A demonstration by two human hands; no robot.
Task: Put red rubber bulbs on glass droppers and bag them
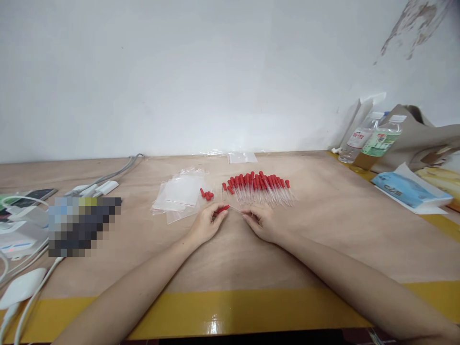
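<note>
My left hand point(209, 221) pinches a red rubber bulb point(223, 209) between thumb and fingers. A thin clear glass tube point(235, 209) runs from the bulb's end across to my right hand point(261, 221), whose fingers are closed on it. Whether the tube sits inside the bulb is too small to tell. Just behind my left hand lie several loose red bulbs point(207, 195). Beyond my right hand, a row of droppers point(257, 187) with red bulbs and clear tubes lies side by side, bulbs toward the wall.
Clear plastic bags point(178, 194) are stacked left of the bulbs, and another bag point(242, 157) lies by the wall. Cables, chargers point(25, 237) and a blurred dark object point(81, 230) occupy the left. Bottles point(381, 141) and a tissue pack point(409, 189) stand at right.
</note>
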